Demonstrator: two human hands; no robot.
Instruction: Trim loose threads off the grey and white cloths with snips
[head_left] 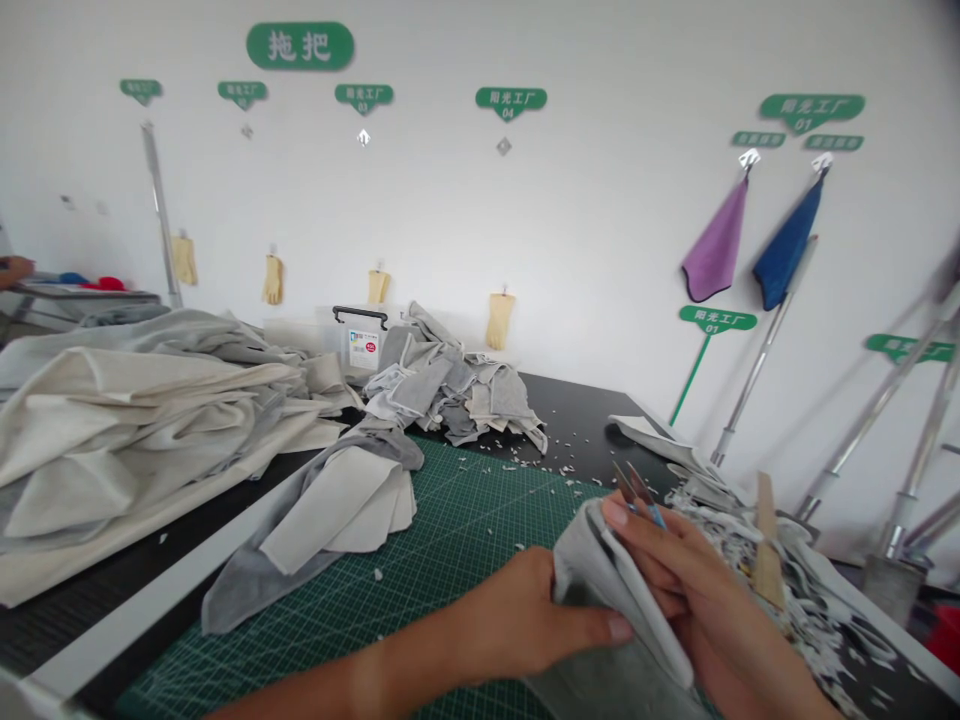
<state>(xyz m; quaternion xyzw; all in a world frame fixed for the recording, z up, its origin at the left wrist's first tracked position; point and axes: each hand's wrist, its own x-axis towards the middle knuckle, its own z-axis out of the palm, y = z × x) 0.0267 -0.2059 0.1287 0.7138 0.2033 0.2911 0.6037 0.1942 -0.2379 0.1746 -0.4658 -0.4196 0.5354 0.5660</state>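
Evidently the black table [581, 400] is the broadest thing below the wall, with a large pile of pale fabric [150, 440] across its left side. Next comes the green gridded cutting mat [480, 510], then a heap of grey cloths [442, 380] beyond it and a tangle of trimmings [814, 590] at right, a wooden strip [766, 540] lying on it. Smaller, a folded grey cloth [611, 580] is held up over the mat's near right part. The left hand [536, 615] pinches its side; the right hand [686, 570] grips blue-handled snips [636, 485], blades slightly parted, fingertips at the cloth's upper edge. Tiny scraps [568, 470] dot the table.
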